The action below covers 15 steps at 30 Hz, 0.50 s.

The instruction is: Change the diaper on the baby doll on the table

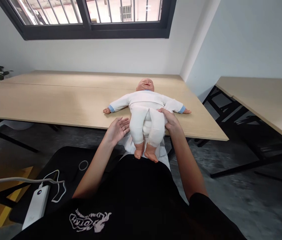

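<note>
A baby doll (145, 97) in white clothes with blue cuffs lies on its back at the table's near edge, head away from me and arms spread. Its bare feet hang over the edge toward my body. My right hand (171, 120) grips the doll's leg on the right at the thigh, thumb on top and the other fingers hidden beneath. Beside the other leg, my left hand (117, 131) is open, palm turned up and fingers spread; whether it touches the leg I cannot tell. White cloth (129, 142) hangs under the doll's legs.
The doll rests on a long wooden table (63, 100) below a barred window (123, 13). To the left, a black chair (63, 163) bears a white power bank (36, 205) with a cable and a bracelet (83, 165). Another table (268, 96) stands at right.
</note>
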Motion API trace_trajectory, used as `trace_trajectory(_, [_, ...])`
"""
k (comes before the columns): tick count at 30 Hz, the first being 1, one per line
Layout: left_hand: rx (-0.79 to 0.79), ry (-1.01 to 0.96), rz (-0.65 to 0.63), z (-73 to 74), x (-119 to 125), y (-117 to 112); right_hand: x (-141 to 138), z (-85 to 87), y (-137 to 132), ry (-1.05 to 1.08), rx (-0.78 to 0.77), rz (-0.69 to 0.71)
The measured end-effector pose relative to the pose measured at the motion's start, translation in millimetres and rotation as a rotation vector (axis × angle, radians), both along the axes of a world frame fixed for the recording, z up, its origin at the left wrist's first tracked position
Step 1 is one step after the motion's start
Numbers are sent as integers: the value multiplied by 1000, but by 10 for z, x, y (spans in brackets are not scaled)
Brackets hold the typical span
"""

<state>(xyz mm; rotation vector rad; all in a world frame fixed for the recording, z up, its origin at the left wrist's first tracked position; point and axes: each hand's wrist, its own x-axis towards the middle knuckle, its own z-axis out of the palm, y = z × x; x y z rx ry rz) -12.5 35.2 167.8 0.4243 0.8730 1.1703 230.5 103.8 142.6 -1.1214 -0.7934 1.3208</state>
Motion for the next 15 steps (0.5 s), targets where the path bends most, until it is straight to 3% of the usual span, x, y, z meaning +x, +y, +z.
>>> trace_trajectory(4, [2,77,-36,15,-85,-260,-4,10,-13,106,-22,2])
trace_trajectory(8, [-37,149,-98,-107,-45,-396,0,32,-22,112,-34,0])
trace_trajectory(12, [-14,249,-155,-310,24,-310,29,49,-16,72,-78,11])
trace_trajectory(15, [30,263,-283,-464,15,-153,50,61,-22,27,-69,15])
